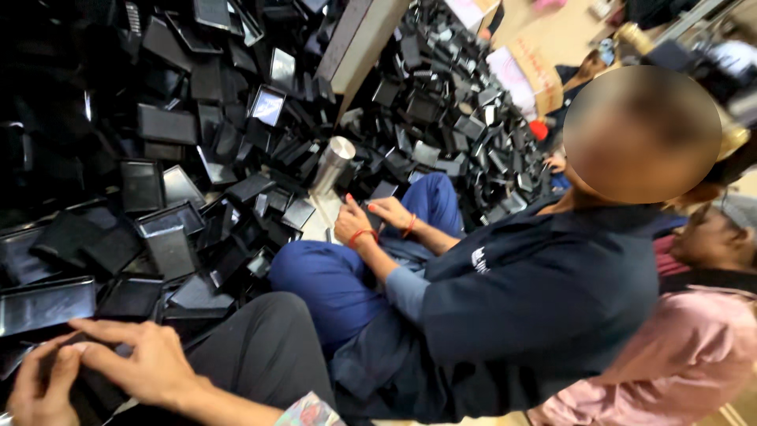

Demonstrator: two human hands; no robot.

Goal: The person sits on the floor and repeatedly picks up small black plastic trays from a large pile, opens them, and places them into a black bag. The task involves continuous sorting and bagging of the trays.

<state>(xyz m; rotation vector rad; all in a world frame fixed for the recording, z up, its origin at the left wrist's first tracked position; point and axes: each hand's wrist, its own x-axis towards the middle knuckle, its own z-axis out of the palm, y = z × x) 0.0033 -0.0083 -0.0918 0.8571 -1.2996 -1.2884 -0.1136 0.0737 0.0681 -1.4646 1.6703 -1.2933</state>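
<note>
My left hand and my right hand are at the bottom left, both closed around a flat black plastic tray held over my lap. My fingers and the dark hide most of the tray. My grey-trousered knee lies just to the right. A big heap of similar black trays rises right in front of my hands.
A co-worker in dark blue sits close on my right, hands on a small black piece. A metal flask stands by a pillar. More black trays are piled behind. A person in pink sits at the far right.
</note>
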